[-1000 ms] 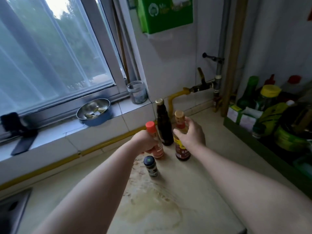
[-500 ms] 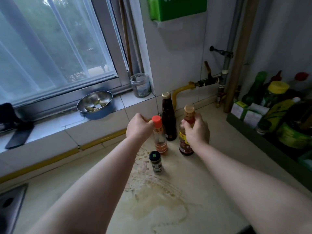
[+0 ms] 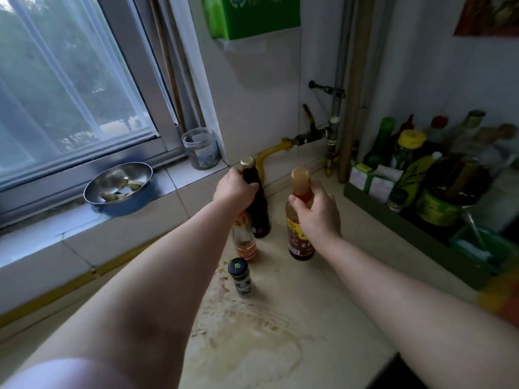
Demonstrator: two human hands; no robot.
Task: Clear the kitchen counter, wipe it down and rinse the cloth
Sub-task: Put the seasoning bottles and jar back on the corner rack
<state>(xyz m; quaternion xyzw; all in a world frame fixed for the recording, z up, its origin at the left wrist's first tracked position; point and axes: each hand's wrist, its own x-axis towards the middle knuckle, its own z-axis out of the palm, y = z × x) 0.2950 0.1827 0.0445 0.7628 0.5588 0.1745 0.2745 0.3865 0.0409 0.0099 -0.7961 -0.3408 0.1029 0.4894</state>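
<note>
**On the stained beige desk (image 3: 269, 346), a bottle in each hand**

The left grip (image 3: 233, 190) curls round the neck of a tall dark glass bottle with a gold cap (image 3: 261, 217). The right grip (image 3: 316, 211) pinches the neck of an upright brown, yellow-labelled bottle (image 3: 299, 240) just beside it. In front stand a small clear bottle of orange liquid (image 3: 245, 245) and a black-lidded spice jar (image 3: 241, 279).

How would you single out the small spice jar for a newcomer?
Start at the window, then drop to the stained counter. Nearest the camera in the cluster by the stain stands the spice jar: shorter than the three bottles behind it, with a black cap bearing a green mark.
</note>
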